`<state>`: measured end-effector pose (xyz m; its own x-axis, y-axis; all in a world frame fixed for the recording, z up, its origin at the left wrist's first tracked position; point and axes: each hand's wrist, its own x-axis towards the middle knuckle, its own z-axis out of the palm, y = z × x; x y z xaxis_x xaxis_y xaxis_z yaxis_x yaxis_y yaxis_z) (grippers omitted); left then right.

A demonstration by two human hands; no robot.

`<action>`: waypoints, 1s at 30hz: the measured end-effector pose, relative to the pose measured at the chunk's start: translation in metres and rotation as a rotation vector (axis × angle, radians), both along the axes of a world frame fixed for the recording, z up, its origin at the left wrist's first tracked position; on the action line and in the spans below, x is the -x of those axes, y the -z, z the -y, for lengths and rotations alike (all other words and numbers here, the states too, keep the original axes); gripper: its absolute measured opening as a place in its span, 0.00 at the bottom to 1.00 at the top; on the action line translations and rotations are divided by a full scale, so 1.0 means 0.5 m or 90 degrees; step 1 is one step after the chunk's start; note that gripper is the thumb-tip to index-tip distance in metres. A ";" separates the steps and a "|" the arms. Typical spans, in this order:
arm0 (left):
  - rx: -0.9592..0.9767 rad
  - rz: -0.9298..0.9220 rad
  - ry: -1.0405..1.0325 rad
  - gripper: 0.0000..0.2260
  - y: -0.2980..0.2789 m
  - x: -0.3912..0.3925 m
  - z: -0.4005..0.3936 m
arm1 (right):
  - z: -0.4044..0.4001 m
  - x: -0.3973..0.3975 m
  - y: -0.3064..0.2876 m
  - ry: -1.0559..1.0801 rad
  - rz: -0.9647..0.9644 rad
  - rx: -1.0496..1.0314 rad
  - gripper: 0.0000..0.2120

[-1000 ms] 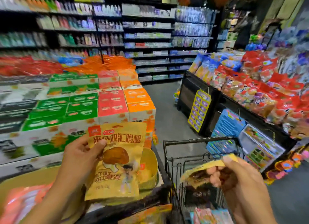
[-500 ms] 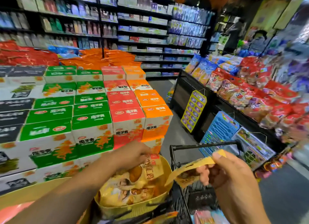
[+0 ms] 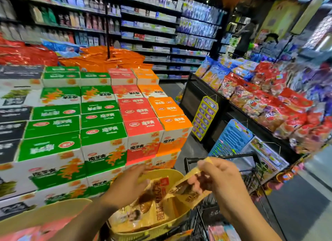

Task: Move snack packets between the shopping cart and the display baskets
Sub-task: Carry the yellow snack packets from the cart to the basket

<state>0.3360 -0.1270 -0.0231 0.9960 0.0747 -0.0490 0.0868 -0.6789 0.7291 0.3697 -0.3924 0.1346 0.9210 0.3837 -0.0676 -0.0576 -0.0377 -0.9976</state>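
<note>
- Dark shelving (image 3: 147,24) lined with bottles and packs fills the back wall.
- Grey floor (image 3: 296,204) runs down the aisle.
- Stacked green, red and orange cartons (image 3: 100,118) stand left.

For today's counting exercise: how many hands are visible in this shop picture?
2. The left hand reaches into the yellow basket over its packets; the right hand holds a yellow snack packet beside the cart.

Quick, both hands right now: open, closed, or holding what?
Left hand: open, over the packets in the yellow basket.
Right hand: pinching a yellow snack packet.
</note>
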 end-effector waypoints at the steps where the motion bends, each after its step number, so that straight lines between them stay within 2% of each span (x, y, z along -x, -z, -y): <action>1: 0.032 0.016 -0.034 0.16 -0.012 0.023 -0.014 | -0.016 -0.016 0.018 -0.019 0.001 0.037 0.14; 4: 0.104 0.068 -0.131 0.12 -0.043 0.103 -0.044 | -0.074 -0.054 0.084 -0.089 0.040 0.181 0.16; 6: 0.105 0.098 -0.164 0.13 -0.051 0.149 -0.060 | -0.117 -0.065 0.127 -0.134 0.068 0.259 0.19; 9: 0.122 0.078 -0.192 0.13 -0.063 0.203 -0.081 | -0.176 -0.062 0.195 -0.174 0.122 0.358 0.23; 11: 0.110 0.095 -0.230 0.16 -0.064 0.234 -0.086 | -0.211 -0.052 0.241 -0.197 0.152 0.415 0.25; 12: 0.103 0.098 -0.257 0.17 -0.062 0.249 -0.088 | -0.228 -0.046 0.261 -0.207 0.160 0.423 0.25; 15: 0.109 0.083 -0.300 0.14 -0.056 0.289 -0.090 | -0.267 -0.034 0.306 -0.238 0.178 0.445 0.24; 19: 0.138 0.077 -0.314 0.13 -0.056 0.325 -0.083 | -0.299 -0.017 0.326 -0.303 0.096 0.433 0.21; 22: 0.146 0.059 -0.324 0.15 -0.057 0.325 -0.069 | -0.322 -0.003 0.312 -0.356 0.115 0.455 0.16; 24: 0.135 0.050 -0.319 0.15 -0.057 0.316 -0.061 | -0.326 0.001 0.304 -0.373 0.115 0.428 0.08; 25: 0.124 0.050 -0.313 0.14 -0.061 0.311 -0.056 | -0.319 0.001 0.299 -0.369 0.131 0.407 0.08; 27: 0.085 0.056 -0.291 0.15 -0.064 0.299 -0.048 | -0.284 -0.004 0.289 -0.339 0.217 0.407 0.12; 30: 0.067 0.097 -0.245 0.15 -0.059 0.262 -0.022 | -0.202 -0.035 0.309 -0.297 0.452 0.566 0.25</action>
